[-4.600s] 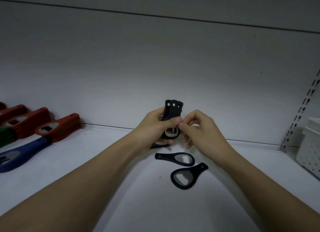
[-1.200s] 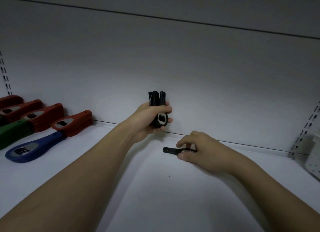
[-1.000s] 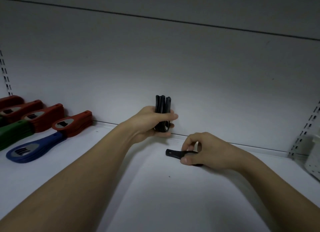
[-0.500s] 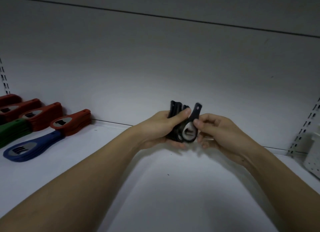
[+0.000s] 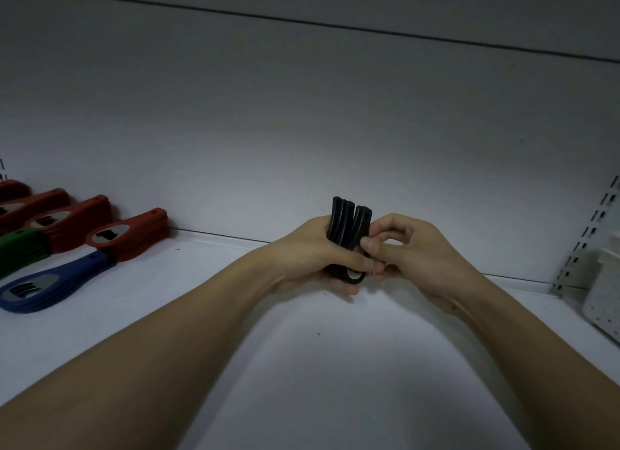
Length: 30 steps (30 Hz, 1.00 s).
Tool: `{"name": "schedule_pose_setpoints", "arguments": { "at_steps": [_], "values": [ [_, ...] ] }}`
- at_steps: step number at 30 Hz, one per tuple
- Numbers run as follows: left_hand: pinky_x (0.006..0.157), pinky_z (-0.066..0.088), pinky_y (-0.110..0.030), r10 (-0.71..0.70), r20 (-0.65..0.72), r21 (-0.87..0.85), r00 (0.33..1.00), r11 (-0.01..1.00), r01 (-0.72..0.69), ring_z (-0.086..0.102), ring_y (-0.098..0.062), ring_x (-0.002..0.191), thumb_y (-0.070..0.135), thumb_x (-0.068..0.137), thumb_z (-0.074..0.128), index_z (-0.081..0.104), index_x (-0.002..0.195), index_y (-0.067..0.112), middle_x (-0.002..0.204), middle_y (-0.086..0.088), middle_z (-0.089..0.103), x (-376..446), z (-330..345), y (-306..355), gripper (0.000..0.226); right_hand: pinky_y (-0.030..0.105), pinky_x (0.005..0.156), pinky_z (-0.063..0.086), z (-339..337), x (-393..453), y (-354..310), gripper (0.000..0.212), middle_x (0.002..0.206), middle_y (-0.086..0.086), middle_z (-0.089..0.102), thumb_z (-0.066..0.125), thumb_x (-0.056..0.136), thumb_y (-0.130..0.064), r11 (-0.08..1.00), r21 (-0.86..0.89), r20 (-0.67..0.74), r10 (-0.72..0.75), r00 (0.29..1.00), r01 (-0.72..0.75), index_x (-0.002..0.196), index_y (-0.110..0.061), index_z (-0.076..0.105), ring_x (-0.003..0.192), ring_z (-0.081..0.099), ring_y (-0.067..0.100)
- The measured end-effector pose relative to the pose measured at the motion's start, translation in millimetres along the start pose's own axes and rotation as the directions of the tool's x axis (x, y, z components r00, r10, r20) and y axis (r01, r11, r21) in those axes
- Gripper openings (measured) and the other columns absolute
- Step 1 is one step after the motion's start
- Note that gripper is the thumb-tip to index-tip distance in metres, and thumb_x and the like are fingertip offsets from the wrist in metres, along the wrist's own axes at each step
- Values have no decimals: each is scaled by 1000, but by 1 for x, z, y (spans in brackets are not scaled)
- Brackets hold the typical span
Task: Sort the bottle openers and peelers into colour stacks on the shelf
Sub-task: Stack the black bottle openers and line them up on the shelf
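Above the near white shelf [image 5: 302,399], the left hand [image 5: 312,251] grips a bundle of black bottle openers [image 5: 349,238] upright, handles up. The right hand [image 5: 412,248], which lifted the last opener off the shelf a second ago, now pinches it against the bundle. Far left lie red [image 5: 134,235], green [image 5: 20,248] and blue [image 5: 50,282] stacks.

black openers [image 5: 349,235] bunched upright (handles up)

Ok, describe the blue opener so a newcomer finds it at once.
Look to the shelf's left end, where stacks lie in a row by the back wall. The blue opener lies nearest the front edge, before the red stack; it is the only blue one.
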<state>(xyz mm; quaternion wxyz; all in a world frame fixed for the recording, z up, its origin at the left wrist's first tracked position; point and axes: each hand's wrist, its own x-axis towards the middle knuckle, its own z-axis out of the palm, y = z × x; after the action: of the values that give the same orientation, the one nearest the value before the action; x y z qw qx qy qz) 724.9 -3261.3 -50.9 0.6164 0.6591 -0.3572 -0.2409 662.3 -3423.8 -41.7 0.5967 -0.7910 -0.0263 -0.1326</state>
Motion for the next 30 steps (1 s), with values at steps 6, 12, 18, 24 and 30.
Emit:
{"name": "schedule_pose_setpoints", "arguments": {
  "at_steps": [6,12,18,24,30],
  "values": [
    [64,60,-39,36,-141,140,989,990,-16,58,-16,68,-12,78,65,63,104,12,76,-2,57,5,1,-5,36,28,60,58,6,1,4,17,87,14,62,58,97,-9,997,68,-25,31,999,-29,109,2,57,60,63,16],
    [72,61,-38,23,-57,214,998,977,-11,64,-17,78,-8,79,71,63,108,9,90,-8,56,8,6,-10,35,34,70,59,14,1,4,37,111,10,65,63,92,-35,999,-11,-73,36,997,-37,117,-10,55,76,66,19],
    [81,61,-38,-4,-24,81,1000,997,6,65,-16,87,-8,83,70,58,122,-2,94,-3,59,6,7,-7,42,33,65,60,6,0,5,27,111,8,66,69,89,-18,997,65,-101,-45,994,52,116,-15,62,78,69,31],
    [78,61,-35,21,-31,101,999,995,-18,69,-12,87,-8,76,78,67,103,6,86,5,68,4,6,-8,33,29,59,57,-2,1,5,19,95,9,69,68,89,-8,986,136,-88,-88,992,99,107,-10,63,58,60,15],
    [81,60,-47,80,-66,348,995,936,-52,66,-23,85,8,70,86,66,103,4,98,-17,68,3,5,-5,38,30,58,56,-2,-1,4,27,96,11,72,67,90,-17,983,106,-39,-145,989,148,116,-23,70,59,58,20]
  ]
}}
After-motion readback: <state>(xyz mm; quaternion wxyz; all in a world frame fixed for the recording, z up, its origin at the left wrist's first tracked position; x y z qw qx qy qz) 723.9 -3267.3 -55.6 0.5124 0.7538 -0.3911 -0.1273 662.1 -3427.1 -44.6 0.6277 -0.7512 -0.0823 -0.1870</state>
